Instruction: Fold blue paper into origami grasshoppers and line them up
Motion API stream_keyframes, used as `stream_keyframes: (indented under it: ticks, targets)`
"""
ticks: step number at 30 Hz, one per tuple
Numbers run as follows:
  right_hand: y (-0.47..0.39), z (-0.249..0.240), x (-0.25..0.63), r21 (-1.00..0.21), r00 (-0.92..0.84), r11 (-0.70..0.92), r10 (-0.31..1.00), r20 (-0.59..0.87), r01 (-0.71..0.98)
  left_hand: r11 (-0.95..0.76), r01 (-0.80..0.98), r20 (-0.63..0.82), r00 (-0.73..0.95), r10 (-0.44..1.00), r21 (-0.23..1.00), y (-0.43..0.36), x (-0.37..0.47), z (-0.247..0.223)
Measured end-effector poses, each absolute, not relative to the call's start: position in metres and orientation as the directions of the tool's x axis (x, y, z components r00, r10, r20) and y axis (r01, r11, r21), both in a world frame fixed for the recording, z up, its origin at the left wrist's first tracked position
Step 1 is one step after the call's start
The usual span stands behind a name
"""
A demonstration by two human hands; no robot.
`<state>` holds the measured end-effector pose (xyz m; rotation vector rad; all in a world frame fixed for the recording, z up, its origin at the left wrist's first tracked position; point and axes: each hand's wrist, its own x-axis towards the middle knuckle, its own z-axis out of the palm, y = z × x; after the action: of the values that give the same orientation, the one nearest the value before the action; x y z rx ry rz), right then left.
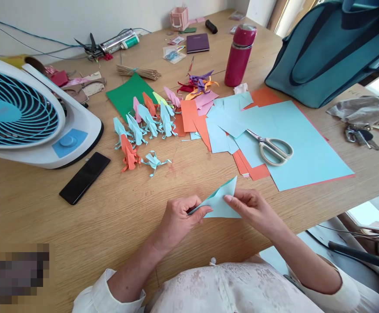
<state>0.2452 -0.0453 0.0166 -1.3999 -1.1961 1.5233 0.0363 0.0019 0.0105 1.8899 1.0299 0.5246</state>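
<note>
A folded piece of light blue paper (223, 204) is held up between my two hands near the table's front edge. My left hand (186, 213) pinches its left corner, thumb on top. On the other side, my right hand (249, 204) grips the right edge between thumb and fingers. The paper's upper layer stands slightly apart from the lower one. Beyond my hands are several folded paper figures in light blue (150, 121), orange (129, 154) and pink; one small light blue figure (155, 162) is nearest. Scissors (274, 150) with pale handles rest on light blue sheets (310, 152).
At the left stand a fan (75, 126) and a black phone (85, 178). A green sheet (120, 95), a stick bundle (140, 73) and a purple notebook (198, 43) lie farther back. A magenta bottle (238, 58), blue bag (326, 56) and keys (360, 134) are on the right.
</note>
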Motion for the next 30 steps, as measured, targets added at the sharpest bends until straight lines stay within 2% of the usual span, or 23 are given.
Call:
stream_keyframes:
  ticks: [5,12,22,25,28,30]
  targets:
    - [-0.043,0.010,0.242,-0.957,-0.183,-0.276,0.940,-0.288,0.090,-0.302,0.470,-0.028,0.575,0.818,0.829,0.000,0.038,0.015]
    - [-0.044,0.009,0.248,-0.961,-0.201,-0.257,0.941,-0.273,0.104,-0.292,0.429,-0.020,0.591,0.807,0.855,0.000,0.036,0.015]
    - [-0.050,0.013,0.251,-0.944,-0.180,-0.330,0.930,-0.320,-0.023,-0.272,0.443,-0.051,0.592,0.804,0.854,-0.003,0.038,0.018]
    - [-0.047,0.011,0.256,-0.955,-0.111,-0.287,0.954,-0.278,-0.076,-0.289,0.443,-0.038,0.596,0.802,0.849,-0.004,0.038,0.018]
    - [-0.041,0.013,0.269,-0.984,0.104,-0.117,0.986,-0.131,-0.137,-0.295,0.443,-0.020,0.581,0.814,0.847,-0.004,0.036,0.017]
    - [-0.038,0.016,0.275,-0.996,0.203,-0.038,0.978,-0.054,-0.082,-0.305,0.444,0.000,0.566,0.824,0.843,-0.003,0.036,0.016]
